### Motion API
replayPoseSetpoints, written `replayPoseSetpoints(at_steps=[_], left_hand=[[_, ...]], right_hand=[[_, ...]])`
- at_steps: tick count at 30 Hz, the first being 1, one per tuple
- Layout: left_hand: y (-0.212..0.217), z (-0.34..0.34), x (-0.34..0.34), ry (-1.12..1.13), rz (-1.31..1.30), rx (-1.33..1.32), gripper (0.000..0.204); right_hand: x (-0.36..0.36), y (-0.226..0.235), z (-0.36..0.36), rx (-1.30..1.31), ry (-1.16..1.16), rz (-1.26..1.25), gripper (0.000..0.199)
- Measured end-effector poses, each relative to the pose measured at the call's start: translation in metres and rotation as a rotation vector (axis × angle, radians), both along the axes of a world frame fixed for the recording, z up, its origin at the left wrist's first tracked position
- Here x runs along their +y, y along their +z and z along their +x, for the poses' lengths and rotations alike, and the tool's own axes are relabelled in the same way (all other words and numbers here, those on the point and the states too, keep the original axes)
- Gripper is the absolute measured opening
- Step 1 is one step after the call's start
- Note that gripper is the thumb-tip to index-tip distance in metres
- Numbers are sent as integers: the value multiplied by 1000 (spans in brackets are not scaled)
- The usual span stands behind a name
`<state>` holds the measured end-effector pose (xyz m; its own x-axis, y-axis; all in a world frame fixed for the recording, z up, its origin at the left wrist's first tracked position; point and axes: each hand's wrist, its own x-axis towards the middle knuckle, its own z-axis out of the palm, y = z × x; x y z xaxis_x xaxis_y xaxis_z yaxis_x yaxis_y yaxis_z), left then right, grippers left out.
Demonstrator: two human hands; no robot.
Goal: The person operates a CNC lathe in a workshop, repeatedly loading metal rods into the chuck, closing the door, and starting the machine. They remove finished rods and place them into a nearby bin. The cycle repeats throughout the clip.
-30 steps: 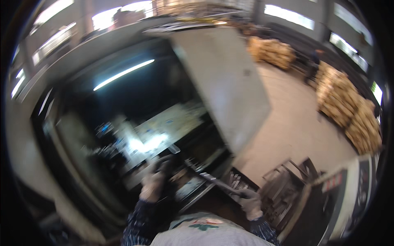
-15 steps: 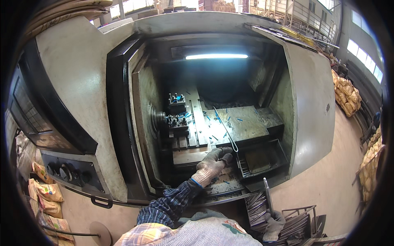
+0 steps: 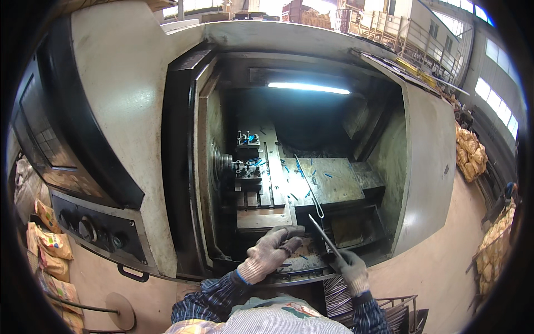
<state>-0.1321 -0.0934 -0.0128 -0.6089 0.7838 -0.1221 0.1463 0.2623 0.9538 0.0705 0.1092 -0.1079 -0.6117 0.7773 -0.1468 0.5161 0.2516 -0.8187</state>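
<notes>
In a grey knit glove, my left hand [image 3: 271,253] hovers over the front edge of the lathe opening, fingers stretched to the right and apart, with nothing visible in it. My right hand [image 3: 354,271], also gloved, is closed round the lower end of a metal rod [image 3: 324,235], which slants up and left toward the lathe. Inside, the chuck [image 3: 221,162] sits at the left, beside the tool post [image 3: 248,170] with its bolts. A thin wire hook with a looped end [image 3: 309,185] lies across the machine bed [image 3: 336,181].
Blue metal chips [image 3: 328,175] are scattered over the bed. A dark tray [image 3: 356,226] sits at the lathe's right front. Below my right hand, a bundle of metal rods [image 3: 336,295] stands near a metal rack [image 3: 400,309]. The control panel [image 3: 97,229] is at the left.
My right hand has come up and left with the rod, whose tip is now over the lathe's front. My left hand has drawn back toward me. The whole view has shifted slightly.
</notes>
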Motion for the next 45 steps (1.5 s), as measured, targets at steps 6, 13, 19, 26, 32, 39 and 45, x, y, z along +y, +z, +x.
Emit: replayPoseSetpoints(at_steps=[6, 13, 19, 26, 32, 39, 45], left_hand=[[-3, 4, -53, 58, 84, -48, 34], [-3, 4, -89, 147, 87, -26, 33], [-12, 4, -97, 243, 41, -97, 30], [-3, 3, -64, 88, 80, -69, 32], [7, 4, -45, 22, 102, -168, 30], [0, 5, -41, 54, 70, -179, 29], [0, 11, -47, 53, -11, -143, 29]], right_hand=[[47, 24, -173, -194, 316, 426, 37], [56, 17, -366, -464, 425, 613, 30], [14, -5, -372, -524, 546, 632, 37], [-27, 19, -277, -505, 589, 620, 32], [-51, 7, -187, -529, 728, 573, 42], [-58, 40, -112, -473, 646, 369, 29], [-21, 0, -52, -150, 300, 62, 44]])
